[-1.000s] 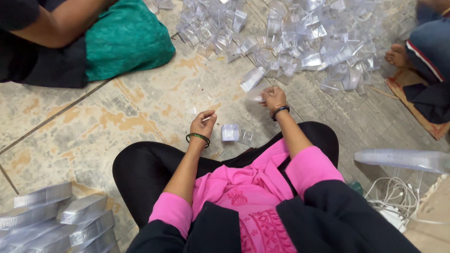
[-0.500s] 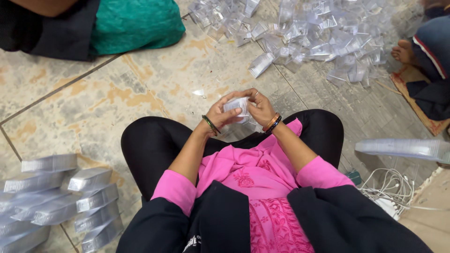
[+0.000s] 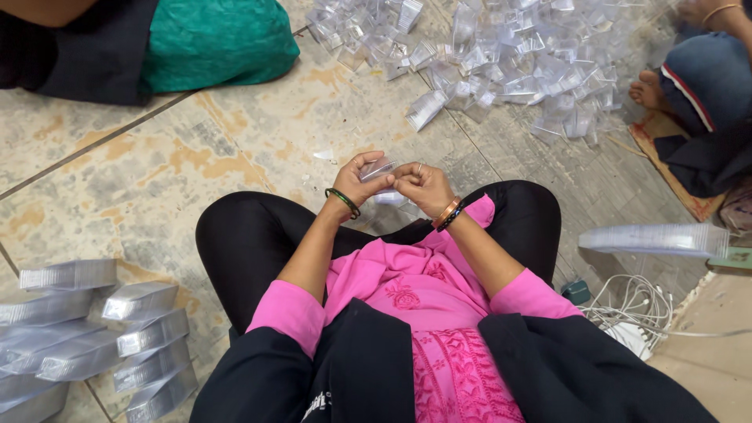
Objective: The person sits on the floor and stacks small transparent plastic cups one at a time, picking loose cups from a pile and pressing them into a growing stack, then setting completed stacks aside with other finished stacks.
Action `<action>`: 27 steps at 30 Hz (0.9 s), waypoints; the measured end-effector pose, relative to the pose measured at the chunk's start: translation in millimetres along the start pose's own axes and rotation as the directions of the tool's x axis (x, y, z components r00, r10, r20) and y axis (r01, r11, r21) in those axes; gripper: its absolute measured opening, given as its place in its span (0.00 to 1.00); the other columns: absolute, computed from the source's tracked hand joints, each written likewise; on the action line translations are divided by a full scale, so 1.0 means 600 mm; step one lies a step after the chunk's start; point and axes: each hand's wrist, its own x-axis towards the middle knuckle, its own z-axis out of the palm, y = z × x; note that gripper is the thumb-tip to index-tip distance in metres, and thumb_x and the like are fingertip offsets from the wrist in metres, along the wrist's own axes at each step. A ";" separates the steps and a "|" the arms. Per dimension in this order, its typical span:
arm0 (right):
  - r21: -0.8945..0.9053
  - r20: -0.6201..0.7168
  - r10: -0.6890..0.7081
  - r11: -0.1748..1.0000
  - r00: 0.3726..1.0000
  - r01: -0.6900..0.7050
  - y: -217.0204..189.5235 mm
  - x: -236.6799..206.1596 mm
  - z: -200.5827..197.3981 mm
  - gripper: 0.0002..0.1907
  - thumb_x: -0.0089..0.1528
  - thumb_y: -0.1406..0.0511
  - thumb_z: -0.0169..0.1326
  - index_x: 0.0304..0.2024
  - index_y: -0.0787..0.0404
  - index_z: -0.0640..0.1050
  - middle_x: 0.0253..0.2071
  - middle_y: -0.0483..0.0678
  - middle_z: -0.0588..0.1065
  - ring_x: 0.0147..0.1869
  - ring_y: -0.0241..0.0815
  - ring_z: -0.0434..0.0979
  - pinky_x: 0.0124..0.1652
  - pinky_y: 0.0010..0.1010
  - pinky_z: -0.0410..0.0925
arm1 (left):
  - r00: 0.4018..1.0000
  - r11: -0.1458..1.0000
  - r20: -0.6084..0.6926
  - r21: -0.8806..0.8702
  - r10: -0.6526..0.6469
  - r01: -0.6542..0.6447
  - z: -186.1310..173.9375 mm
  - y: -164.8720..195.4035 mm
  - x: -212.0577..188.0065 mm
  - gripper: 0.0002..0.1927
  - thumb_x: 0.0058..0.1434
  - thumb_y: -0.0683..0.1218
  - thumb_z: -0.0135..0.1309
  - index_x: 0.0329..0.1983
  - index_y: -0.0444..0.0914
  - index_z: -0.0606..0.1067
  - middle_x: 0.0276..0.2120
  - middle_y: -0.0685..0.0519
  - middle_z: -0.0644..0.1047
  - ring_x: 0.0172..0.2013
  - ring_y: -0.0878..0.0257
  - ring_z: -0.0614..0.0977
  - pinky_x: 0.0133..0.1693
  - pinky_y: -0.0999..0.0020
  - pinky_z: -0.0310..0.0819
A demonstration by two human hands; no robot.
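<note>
Both hands, left hand (image 3: 356, 182) and right hand (image 3: 421, 185), pinch together on one small clear plastic box (image 3: 378, 169) above the lap; it looks light, thin, crushable, best gripped by its edges.

The small box (image 3: 377, 169) is clear, glossy plastic, like the heap of boxes (image 3: 501, 55). The floor (image 3: 157, 172) is worn, matt stone tile. The pink tunic (image 3: 423, 313) is embroidered cloth.

Bare floor (image 3: 157, 180) ahead-left free; clear-box pile (image 3: 501, 55) ahead-right, stacks (image 3: 94, 329) left block.
</note>
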 end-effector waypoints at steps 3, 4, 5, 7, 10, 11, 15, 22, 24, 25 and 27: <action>-0.209 -0.072 -0.218 0.958 0.973 0.199 -0.016 -0.002 -0.010 0.08 0.63 0.69 0.60 0.45 0.65 0.80 0.37 0.44 0.81 0.39 0.29 0.81 0.39 0.23 0.71 | 0.994 0.997 -0.100 0.061 0.053 -0.047 -0.008 -0.009 0.008 0.35 0.55 0.42 0.68 0.64 0.33 0.68 0.56 0.43 0.76 0.52 0.58 0.81 0.48 0.66 0.83; -0.413 -0.080 -0.336 0.868 0.938 0.276 -0.020 -0.004 -0.014 0.08 0.63 0.68 0.61 0.45 0.63 0.81 0.38 0.46 0.81 0.41 0.33 0.82 0.42 0.28 0.73 | 0.981 0.998 -0.192 0.056 0.040 -0.029 -0.014 -0.009 0.011 0.35 0.55 0.43 0.67 0.64 0.34 0.67 0.56 0.43 0.76 0.51 0.57 0.82 0.46 0.66 0.82; -0.598 -0.061 -0.449 0.731 0.891 0.328 -0.022 -0.006 -0.016 0.08 0.62 0.68 0.62 0.44 0.61 0.81 0.38 0.47 0.81 0.42 0.36 0.84 0.46 0.33 0.74 | 0.959 0.999 -0.281 0.049 0.025 -0.012 -0.021 -0.006 0.015 0.35 0.55 0.43 0.67 0.64 0.34 0.67 0.56 0.43 0.76 0.49 0.57 0.82 0.44 0.66 0.82; -0.791 0.173 -0.477 0.454 0.862 0.410 -0.017 -0.011 -0.013 0.09 0.57 0.67 0.62 0.41 0.58 0.81 0.38 0.46 0.81 0.46 0.41 0.82 0.56 0.50 0.63 | 0.916 1.000 -0.400 -0.016 -0.031 0.027 -0.033 0.000 0.019 0.35 0.55 0.44 0.66 0.64 0.34 0.66 0.57 0.42 0.75 0.49 0.57 0.82 0.43 0.66 0.82; -0.877 0.374 -0.283 0.201 0.883 0.436 0.008 -0.014 0.004 0.13 0.58 0.68 0.59 0.46 0.54 0.81 0.42 0.46 0.80 0.53 0.43 0.79 0.65 0.65 0.49 | 0.888 0.988 -0.443 -0.141 -0.122 0.066 -0.039 0.005 0.026 0.36 0.56 0.46 0.67 0.65 0.34 0.65 0.60 0.42 0.74 0.51 0.58 0.81 0.43 0.65 0.84; -0.887 0.406 -0.185 0.156 0.895 0.434 0.018 -0.014 0.008 0.15 0.59 0.68 0.58 0.49 0.52 0.81 0.43 0.47 0.79 0.55 0.43 0.78 0.67 0.68 0.45 | 0.894 0.987 -0.429 -0.148 -0.124 0.066 -0.038 0.005 0.027 0.36 0.56 0.46 0.67 0.65 0.34 0.65 0.60 0.42 0.73 0.52 0.58 0.81 0.44 0.66 0.84; -0.729 0.234 -0.454 0.503 0.859 0.464 0.034 0.000 -0.021 0.19 0.62 0.64 0.58 0.56 0.59 0.76 0.53 0.54 0.77 0.60 0.54 0.75 0.62 0.56 0.59 | 0.881 0.985 -0.449 -0.147 -0.149 0.091 -0.033 0.005 0.031 0.37 0.56 0.46 0.67 0.65 0.34 0.64 0.61 0.42 0.73 0.53 0.58 0.81 0.44 0.65 0.83; -0.959 0.004 0.308 0.270 0.951 -0.084 0.034 0.030 -0.047 0.40 0.49 0.58 0.67 0.61 0.59 0.67 0.60 0.58 0.67 0.62 0.58 0.71 0.56 0.51 0.66 | 0.891 0.981 -0.421 -0.155 -0.172 0.116 -0.024 0.003 0.048 0.37 0.56 0.46 0.66 0.66 0.34 0.64 0.61 0.41 0.72 0.53 0.57 0.80 0.46 0.64 0.83; -0.963 0.041 0.318 0.266 0.947 -0.048 0.042 0.044 -0.036 0.38 0.52 0.59 0.65 0.62 0.58 0.67 0.59 0.60 0.69 0.59 0.61 0.74 0.54 0.49 0.69 | 0.899 0.985 -0.406 -0.117 -0.165 0.128 -0.017 0.000 0.050 0.37 0.56 0.46 0.66 0.66 0.34 0.64 0.61 0.42 0.72 0.54 0.58 0.80 0.46 0.64 0.83; -0.963 0.062 0.322 0.267 0.945 -0.028 0.044 0.051 -0.035 0.37 0.53 0.59 0.64 0.63 0.58 0.67 0.59 0.61 0.70 0.57 0.63 0.75 0.53 0.48 0.71 | 0.898 0.985 -0.407 -0.111 -0.166 0.131 -0.016 -0.001 0.049 0.37 0.56 0.45 0.66 0.66 0.34 0.63 0.61 0.43 0.72 0.54 0.58 0.80 0.46 0.64 0.83; -0.954 -0.015 0.370 0.272 0.929 -0.124 0.037 0.067 -0.047 0.38 0.50 0.57 0.67 0.60 0.59 0.69 0.55 0.61 0.73 0.58 0.60 0.77 0.54 0.46 0.72 | 0.895 0.985 -0.412 -0.098 -0.171 0.143 -0.019 -0.005 0.044 0.36 0.57 0.45 0.66 0.66 0.34 0.63 0.60 0.45 0.72 0.55 0.58 0.80 0.46 0.64 0.83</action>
